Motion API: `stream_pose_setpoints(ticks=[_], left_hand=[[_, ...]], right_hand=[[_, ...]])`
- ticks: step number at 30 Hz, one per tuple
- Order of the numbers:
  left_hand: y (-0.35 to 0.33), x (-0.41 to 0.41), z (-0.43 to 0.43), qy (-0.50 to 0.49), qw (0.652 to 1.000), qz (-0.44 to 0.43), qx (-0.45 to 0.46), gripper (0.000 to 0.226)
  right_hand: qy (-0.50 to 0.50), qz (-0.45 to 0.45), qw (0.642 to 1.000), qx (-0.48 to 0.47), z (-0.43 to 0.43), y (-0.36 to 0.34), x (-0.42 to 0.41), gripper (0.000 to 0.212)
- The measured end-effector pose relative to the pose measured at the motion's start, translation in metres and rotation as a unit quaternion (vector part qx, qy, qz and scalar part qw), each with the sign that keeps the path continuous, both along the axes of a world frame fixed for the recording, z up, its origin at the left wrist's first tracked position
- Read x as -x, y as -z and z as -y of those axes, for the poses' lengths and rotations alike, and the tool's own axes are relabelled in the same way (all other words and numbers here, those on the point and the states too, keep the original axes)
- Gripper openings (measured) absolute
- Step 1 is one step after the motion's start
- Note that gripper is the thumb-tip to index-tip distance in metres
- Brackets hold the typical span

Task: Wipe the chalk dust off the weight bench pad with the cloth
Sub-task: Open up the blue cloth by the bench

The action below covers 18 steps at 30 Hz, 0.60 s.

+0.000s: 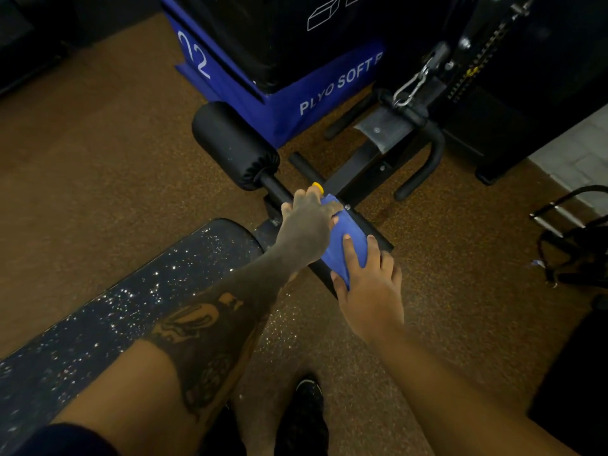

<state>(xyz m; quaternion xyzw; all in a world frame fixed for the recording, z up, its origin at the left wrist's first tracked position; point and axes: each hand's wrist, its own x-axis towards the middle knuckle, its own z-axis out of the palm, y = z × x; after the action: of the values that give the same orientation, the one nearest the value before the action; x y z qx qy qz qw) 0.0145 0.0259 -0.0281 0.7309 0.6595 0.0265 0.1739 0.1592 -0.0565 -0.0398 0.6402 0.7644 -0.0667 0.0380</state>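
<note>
The brown speckled floor (98, 166) fills most of the view. A blue plyo box (296, 93) marked "PLYO SOFT" stands at the far middle, with a black machine (526, 60) and its hanging carabiner (411, 85) to the far right. The weight bench pad (131, 311), dark and covered in white chalk specks, runs from the near left towards the middle. Beyond its far end the black bench frame (362, 172) crosses the floor, carrying a black foam roller (233, 143) on its left side. Two bare forearms reach in from the near edge, the left one tattooed and lying over the pad. The cloth (345, 240), blue and folded, sits just past the pad's far end on a black part of the frame, not on the pad. The left hand (306, 228) lies over the cloth's left edge, fingers curled; how tightly it closes cannot be told. The right hand (368, 278) presses flat on the cloth's near right part, fingers spread. A small yellow knob (317, 186) shows just beyond the left fingertips. A black shoe (307, 409) stands on the floor near the bottom.
</note>
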Motion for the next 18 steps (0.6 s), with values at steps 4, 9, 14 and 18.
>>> stream_pose_setpoints(ticks=[4, 9, 14, 18], left_hand=[[-0.012, 0.019, -0.002, 0.026, 0.994, 0.107, 0.021, 0.039], [-0.028, 0.065, 0.001, 0.026, 0.992, 0.121, 0.038, 0.04], [-0.017, 0.116, 0.016, 0.003, 0.991, 0.085, 0.101, 0.042], [0.019, 0.149, 0.027, -0.004, 0.99, 0.037, 0.14, 0.043]], right_hand=[[-0.012, 0.007, 1.0, -0.015, -0.001, -0.003, 0.015, 0.068], [-0.05, -0.038, 0.997, -0.035, 0.012, -0.014, 0.054, 0.064], [-0.057, -0.161, 0.985, 0.026, 0.03, 0.014, 0.104, 0.065], [-0.089, -0.186, 0.976, 0.067, 0.034, 0.047, 0.127, 0.056]])
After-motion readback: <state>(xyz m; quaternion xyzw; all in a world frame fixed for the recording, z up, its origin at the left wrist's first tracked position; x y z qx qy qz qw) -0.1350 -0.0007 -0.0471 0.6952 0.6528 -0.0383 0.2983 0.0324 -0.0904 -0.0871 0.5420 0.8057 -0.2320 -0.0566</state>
